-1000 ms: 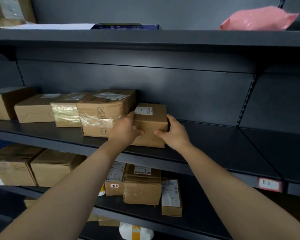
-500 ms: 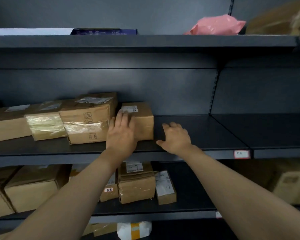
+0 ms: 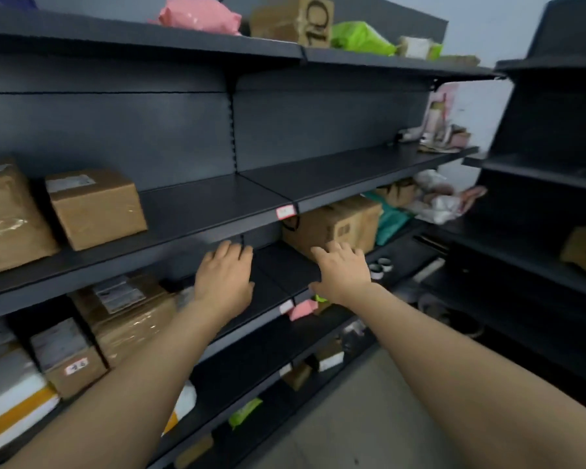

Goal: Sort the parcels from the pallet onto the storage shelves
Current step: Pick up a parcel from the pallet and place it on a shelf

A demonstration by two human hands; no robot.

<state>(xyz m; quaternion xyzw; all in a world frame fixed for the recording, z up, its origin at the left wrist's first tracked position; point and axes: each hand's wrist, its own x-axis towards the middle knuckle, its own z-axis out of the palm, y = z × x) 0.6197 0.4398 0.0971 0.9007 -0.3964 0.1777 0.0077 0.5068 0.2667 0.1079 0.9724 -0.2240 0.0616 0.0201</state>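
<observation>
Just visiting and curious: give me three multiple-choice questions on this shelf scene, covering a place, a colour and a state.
1. Where is the pink bag? A top shelf B floor C in a hand
2. Colour of the bag just right of the marked brown box? A blue B green C black
3. What do the left hand and right hand hold? A boxes B a bag C nothing
Answers: 1A, it lies on the top shelf; 2B, the green bag lies there; 3C, both hands show spread, empty fingers.

Two hands (image 3: 224, 282) (image 3: 342, 275), two brown boxes (image 3: 97, 208) (image 3: 7, 218) on the middle shelf (image 3: 200, 211), one pink bag (image 3: 200, 16) topmost.
</observation>
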